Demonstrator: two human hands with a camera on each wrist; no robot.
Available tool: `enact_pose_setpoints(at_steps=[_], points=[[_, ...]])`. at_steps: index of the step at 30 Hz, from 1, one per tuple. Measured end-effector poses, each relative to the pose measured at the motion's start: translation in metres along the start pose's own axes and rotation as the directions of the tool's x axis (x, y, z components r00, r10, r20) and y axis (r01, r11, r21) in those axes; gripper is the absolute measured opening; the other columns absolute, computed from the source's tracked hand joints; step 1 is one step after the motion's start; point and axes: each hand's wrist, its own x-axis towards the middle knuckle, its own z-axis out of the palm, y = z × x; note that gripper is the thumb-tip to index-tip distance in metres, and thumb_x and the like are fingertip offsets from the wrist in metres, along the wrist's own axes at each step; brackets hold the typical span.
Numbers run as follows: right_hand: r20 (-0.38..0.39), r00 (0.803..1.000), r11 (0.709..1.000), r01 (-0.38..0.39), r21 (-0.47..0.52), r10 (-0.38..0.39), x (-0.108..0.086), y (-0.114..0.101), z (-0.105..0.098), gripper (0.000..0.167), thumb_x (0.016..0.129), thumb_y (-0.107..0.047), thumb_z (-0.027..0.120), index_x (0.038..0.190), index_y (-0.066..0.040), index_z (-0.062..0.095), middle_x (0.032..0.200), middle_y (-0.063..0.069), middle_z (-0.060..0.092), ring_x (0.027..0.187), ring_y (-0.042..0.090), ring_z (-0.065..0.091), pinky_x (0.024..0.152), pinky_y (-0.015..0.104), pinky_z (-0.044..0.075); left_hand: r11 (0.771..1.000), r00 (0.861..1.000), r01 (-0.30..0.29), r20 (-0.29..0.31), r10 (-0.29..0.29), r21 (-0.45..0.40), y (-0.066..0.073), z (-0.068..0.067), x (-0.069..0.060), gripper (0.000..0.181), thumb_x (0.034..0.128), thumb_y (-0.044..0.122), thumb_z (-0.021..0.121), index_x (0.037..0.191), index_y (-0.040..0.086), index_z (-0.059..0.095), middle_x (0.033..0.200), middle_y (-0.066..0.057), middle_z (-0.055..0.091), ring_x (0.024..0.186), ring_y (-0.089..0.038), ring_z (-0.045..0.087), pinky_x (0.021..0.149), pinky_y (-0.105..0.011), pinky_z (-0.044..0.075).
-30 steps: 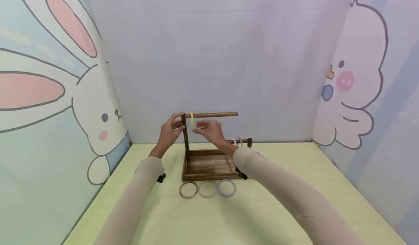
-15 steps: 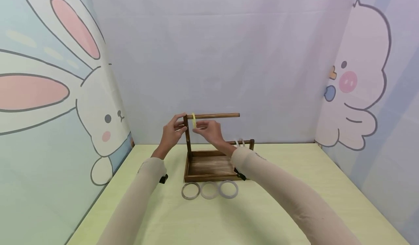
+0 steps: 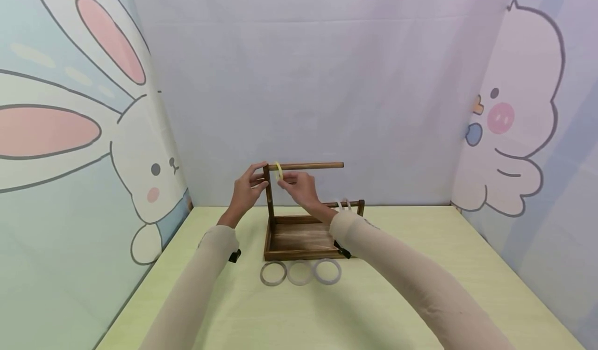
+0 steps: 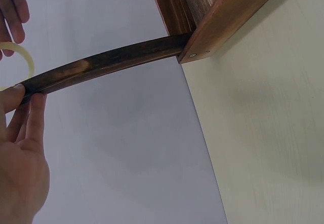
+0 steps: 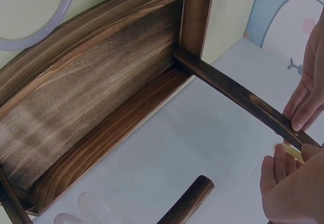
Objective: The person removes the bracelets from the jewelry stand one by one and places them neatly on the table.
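In the head view a pale yellow bangle hangs round the upper bar of a dark wooden stand, close to its post. My right hand pinches the bangle's lower part between thumb and fingers, and the bangle leans towards that hand. My left hand holds the top of the post; in the left wrist view its thumb and fingers lie on either side of the wood. From the right wrist, the yellow bangle is mostly hidden behind my right hand.
Before the stand's tray lie a grey-brown bangle, a pale bangle and a lavender bangle. Two whitish bangles hang on the lower bar at right, partly behind my right forearm. A cloth wall stands behind.
My right fingers, apart from the yellow bangle a second ago, have come to its lower part. The bangle now tilts to the right. My left hand stays on the post.
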Motion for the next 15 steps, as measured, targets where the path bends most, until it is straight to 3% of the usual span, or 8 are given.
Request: enact_pose_setpoints(at_steps=[15], points=[[-0.017, 1.0, 0.998, 0.014, 0.054, -0.013, -0.0022, 0.0048, -0.0051, 0.026, 0.101, -0.015, 0.071, 0.123, -0.002, 0.074, 0.105, 0.013, 0.079, 0.091, 0.022, 0.078, 0.086, 0.039, 0.064, 1.0, 1.0, -0.006, -0.012, 0.006, 0.002, -0.003, 0.0029, 0.0017, 0.058, 0.0948, -0.007, 0.07, 0.147, 0.013, 0.057, 0.125, -0.027, 0.069, 0.115, -0.039, 0.07, 0.095, -0.047, 0.059]])
